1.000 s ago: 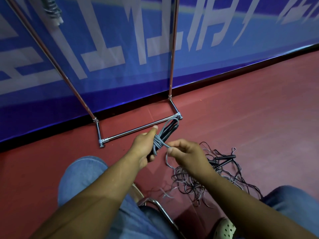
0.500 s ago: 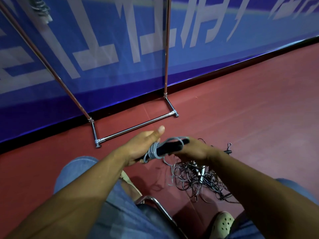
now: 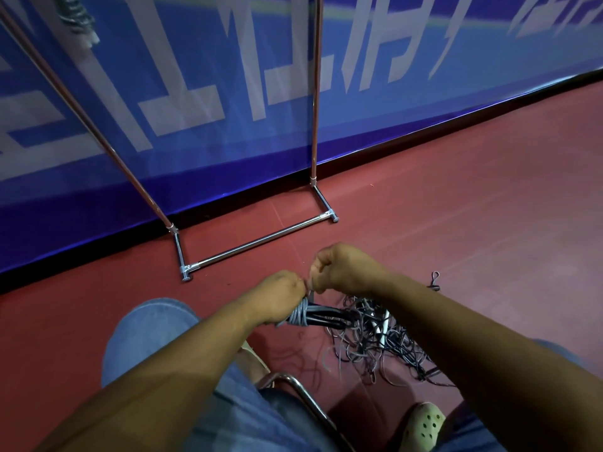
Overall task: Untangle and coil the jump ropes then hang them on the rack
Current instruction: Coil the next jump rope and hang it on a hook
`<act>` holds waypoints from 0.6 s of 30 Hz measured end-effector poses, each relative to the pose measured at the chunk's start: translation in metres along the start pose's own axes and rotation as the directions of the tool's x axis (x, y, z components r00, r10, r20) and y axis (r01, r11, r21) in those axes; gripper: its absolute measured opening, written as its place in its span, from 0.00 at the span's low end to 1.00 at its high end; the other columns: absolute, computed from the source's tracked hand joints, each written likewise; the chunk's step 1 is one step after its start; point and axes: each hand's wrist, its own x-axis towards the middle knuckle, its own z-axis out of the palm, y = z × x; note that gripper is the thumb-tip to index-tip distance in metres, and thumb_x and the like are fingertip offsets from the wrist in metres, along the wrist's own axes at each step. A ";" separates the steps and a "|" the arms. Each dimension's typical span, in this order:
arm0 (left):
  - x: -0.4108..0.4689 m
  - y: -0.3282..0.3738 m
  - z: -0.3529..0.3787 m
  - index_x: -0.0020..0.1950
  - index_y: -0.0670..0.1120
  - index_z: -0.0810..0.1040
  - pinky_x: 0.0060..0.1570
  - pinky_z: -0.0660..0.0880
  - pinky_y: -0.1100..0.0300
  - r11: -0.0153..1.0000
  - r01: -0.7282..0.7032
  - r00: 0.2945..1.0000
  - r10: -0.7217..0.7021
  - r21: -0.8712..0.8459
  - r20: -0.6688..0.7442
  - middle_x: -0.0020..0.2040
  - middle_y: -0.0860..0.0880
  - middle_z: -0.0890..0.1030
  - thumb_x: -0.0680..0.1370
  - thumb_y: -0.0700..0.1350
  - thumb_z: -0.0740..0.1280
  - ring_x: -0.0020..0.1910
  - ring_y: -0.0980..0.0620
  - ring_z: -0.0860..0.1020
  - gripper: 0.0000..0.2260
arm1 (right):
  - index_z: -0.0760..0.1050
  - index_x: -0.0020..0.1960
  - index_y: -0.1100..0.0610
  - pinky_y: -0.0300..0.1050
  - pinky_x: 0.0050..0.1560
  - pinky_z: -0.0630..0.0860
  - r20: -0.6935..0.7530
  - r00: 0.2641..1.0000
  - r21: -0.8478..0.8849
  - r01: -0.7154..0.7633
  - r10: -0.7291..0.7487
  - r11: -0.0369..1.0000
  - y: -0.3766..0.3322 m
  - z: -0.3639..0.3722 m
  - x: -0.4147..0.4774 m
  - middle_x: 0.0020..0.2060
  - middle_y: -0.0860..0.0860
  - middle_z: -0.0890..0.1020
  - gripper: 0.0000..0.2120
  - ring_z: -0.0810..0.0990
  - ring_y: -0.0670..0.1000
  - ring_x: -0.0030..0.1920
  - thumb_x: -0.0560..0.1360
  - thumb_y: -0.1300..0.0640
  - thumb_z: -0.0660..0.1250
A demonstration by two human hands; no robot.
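Note:
My left hand [image 3: 280,296] grips a coiled grey jump rope [image 3: 313,316] with black handles, lying sideways with its wrapped end against my fingers. My right hand [image 3: 339,267], just above and to the right, pinches the loose end of that rope between curled fingers. Below and to the right, a tangled pile of thin dark ropes [image 3: 381,340] lies on the red floor. The metal rack [image 3: 257,238] stands ahead against the blue banner, its base bar near my hands. A coiled rope [image 3: 76,14] hangs at the rack's upper left.
I sit on a chair with a chrome frame [image 3: 303,394], knees in blue jeans either side. A pale clog [image 3: 422,424] shows at the bottom right. The blue banner wall [image 3: 391,76] runs behind the rack; red floor [image 3: 489,207] spreads to the right.
The coil has dropped lower and turned sideways in my left hand. My right hand has left the coil's far end and risen above it, now pinching the rope's loose end.

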 end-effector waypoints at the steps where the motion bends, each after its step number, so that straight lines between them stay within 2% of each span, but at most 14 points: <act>1: 0.001 -0.001 0.002 0.34 0.46 0.69 0.37 0.70 0.49 0.999 0.035 0.999 -0.035 0.009 -0.019 0.35 0.44 0.75 0.84 0.41 0.58 0.36 0.45 0.71 0.17 | 0.83 0.41 0.57 0.38 0.36 0.75 -0.031 0.999 -0.083 0.023 -0.026 0.996 -0.003 0.003 -0.001 0.37 0.51 0.86 0.02 0.80 0.44 0.33 0.71 0.62 0.74; 4: 0.004 -0.006 0.004 0.33 0.47 0.71 0.31 0.65 0.56 0.991 0.124 0.989 -0.127 -0.042 -0.080 0.30 0.47 0.73 0.82 0.41 0.58 0.29 0.46 0.69 0.17 | 0.83 0.44 0.52 0.46 0.39 0.78 -0.073 0.986 -0.378 0.109 -0.147 0.919 -0.008 0.014 -0.007 0.40 0.49 0.85 0.03 0.81 0.52 0.39 0.73 0.55 0.70; 5: 0.004 -0.007 0.003 0.34 0.47 0.73 0.29 0.65 0.58 0.987 0.132 0.984 -0.141 -0.088 -0.108 0.28 0.47 0.72 0.84 0.44 0.58 0.27 0.47 0.69 0.18 | 0.83 0.45 0.51 0.47 0.40 0.78 -0.086 0.977 -0.428 0.141 -0.196 0.893 -0.009 0.017 -0.010 0.40 0.48 0.85 0.04 0.81 0.53 0.39 0.73 0.55 0.69; 7: 0.001 -0.006 -0.001 0.37 0.45 0.79 0.28 0.67 0.58 0.978 0.120 0.970 -0.152 -0.173 -0.190 0.24 0.49 0.70 0.86 0.57 0.57 0.23 0.47 0.69 0.24 | 0.83 0.46 0.48 0.49 0.38 0.78 -0.154 0.943 -0.475 0.191 -0.295 0.859 -0.009 0.025 -0.016 0.39 0.48 0.85 0.08 0.80 0.55 0.39 0.72 0.54 0.65; 9: 0.002 -0.005 -0.004 0.37 0.42 0.78 0.33 0.73 0.54 0.974 0.068 0.951 -0.128 -0.215 -0.282 0.22 0.48 0.72 0.83 0.65 0.56 0.23 0.45 0.74 0.30 | 0.82 0.47 0.47 0.49 0.36 0.77 -0.242 0.903 -0.509 0.194 -0.356 0.839 -0.009 0.034 -0.021 0.37 0.49 0.84 0.11 0.81 0.57 0.39 0.72 0.51 0.62; 11: 0.008 -0.006 -0.006 0.33 0.43 0.76 0.40 0.77 0.51 0.962 0.011 0.919 -0.116 -0.271 -0.376 0.24 0.47 0.76 0.82 0.66 0.58 0.28 0.43 0.78 0.31 | 0.81 0.49 0.45 0.47 0.35 0.74 -0.328 0.877 -0.514 0.147 -0.352 0.845 -0.010 0.042 -0.025 0.38 0.48 0.84 0.09 0.81 0.55 0.40 0.73 0.48 0.64; 13: 0.011 -0.006 -0.009 0.30 0.44 0.72 0.41 0.77 0.46 0.934 -0.018 0.883 -0.152 -0.356 -0.445 0.24 0.49 0.72 0.82 0.65 0.60 0.28 0.45 0.73 0.30 | 0.81 0.52 0.44 0.46 0.37 0.75 -0.413 0.852 -0.428 0.130 -0.321 0.895 -0.008 0.048 -0.029 0.39 0.45 0.84 0.08 0.81 0.49 0.39 0.75 0.47 0.67; 15: 0.008 -0.001 -0.009 0.33 0.44 0.73 0.35 0.73 0.46 0.877 -0.045 0.871 -0.201 -0.479 -0.448 0.26 0.50 0.68 0.81 0.65 0.61 0.27 0.48 0.67 0.28 | 0.82 0.52 0.44 0.43 0.39 0.75 -0.458 0.864 -0.180 0.142 -0.210 0.973 -0.005 0.051 -0.033 0.38 0.42 0.84 0.06 0.80 0.44 0.38 0.76 0.50 0.70; 16: 0.005 0.003 -0.008 0.37 0.40 0.75 0.29 0.70 0.50 0.827 -0.049 0.875 -0.235 -0.560 -0.424 0.26 0.49 0.67 0.82 0.65 0.61 0.25 0.49 0.66 0.29 | 0.82 0.51 0.45 0.40 0.38 0.75 -0.444 0.885 0.001 0.154 -0.137 0.988 -0.003 0.050 -0.033 0.37 0.41 0.84 0.05 0.80 0.42 0.36 0.76 0.53 0.71; 18: -0.001 0.010 -0.006 0.47 0.35 0.78 0.24 0.64 0.61 0.699 -0.030 0.889 -0.308 -0.715 -0.339 0.26 0.48 0.66 0.82 0.65 0.62 0.21 0.50 0.66 0.30 | 0.82 0.49 0.49 0.37 0.34 0.71 -0.365 0.930 0.329 0.159 -0.030 0.931 -0.004 0.046 -0.036 0.37 0.46 0.85 0.06 0.77 0.41 0.31 0.78 0.60 0.70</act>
